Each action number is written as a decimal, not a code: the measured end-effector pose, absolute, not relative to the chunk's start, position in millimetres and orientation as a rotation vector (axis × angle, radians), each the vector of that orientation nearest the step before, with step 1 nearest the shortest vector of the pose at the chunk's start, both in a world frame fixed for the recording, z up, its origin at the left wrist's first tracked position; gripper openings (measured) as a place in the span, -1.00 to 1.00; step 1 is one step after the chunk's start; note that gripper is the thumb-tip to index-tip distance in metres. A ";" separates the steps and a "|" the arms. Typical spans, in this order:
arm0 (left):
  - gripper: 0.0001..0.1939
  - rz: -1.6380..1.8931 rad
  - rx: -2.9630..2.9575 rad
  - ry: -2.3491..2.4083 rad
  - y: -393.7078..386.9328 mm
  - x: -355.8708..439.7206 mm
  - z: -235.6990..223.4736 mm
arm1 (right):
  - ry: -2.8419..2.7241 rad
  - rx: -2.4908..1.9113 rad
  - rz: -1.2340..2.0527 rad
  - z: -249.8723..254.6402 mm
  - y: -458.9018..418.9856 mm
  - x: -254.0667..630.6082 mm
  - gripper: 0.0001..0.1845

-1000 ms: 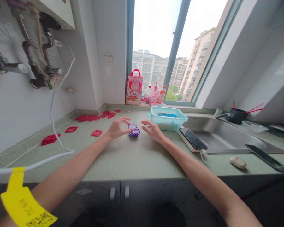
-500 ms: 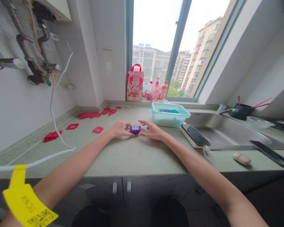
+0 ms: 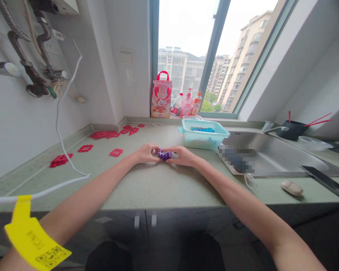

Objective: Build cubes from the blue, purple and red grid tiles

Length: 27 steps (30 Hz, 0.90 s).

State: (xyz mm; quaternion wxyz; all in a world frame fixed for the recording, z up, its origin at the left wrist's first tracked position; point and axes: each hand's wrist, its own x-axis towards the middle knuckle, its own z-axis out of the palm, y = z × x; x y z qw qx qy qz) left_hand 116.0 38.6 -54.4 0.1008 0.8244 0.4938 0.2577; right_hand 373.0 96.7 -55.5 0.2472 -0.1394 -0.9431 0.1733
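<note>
A small purple toothed block, which looks built from interlocking plastic pieces, is between my hands at the middle of the counter. My left hand grips its left side, thumb at the front and fingers curled behind. From the right, my right hand closes on it as well, with the thumb near its front edge. Fingers hide part of the block's far side. Red toothed plastic pieces lie on the counter left of my hands, some singly and some in piles.
A light-blue tub holding blue pieces stands behind my right hand. Right of it are the steel sink, a blurred-out device and a beige mouse-shaped object. A white cable with a yellow tag crosses the left side.
My right hand has closed in on the purple block, which has turned so more of its toothed side shows. My left hand stays at its left side. The view has shifted slightly.
</note>
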 end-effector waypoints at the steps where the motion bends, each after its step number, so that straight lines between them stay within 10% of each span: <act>1: -0.65 0.753 2.438 1.445 37.9 115.2 -53.3 | -2.569 -0.391 0.474 -56.5 96.6 372.7 -0.39; 7: -0.26 0.746 2.411 1.356 38.6 93.1 -49.4 | -2.539 -0.468 0.380 -59.1 95.6 371.4 -0.43; 27: -0.25 0.856 2.304 1.524 44.0 75.2 -50.2 | -2.564 -0.506 0.203 -53.6 92.9 372.4 -0.37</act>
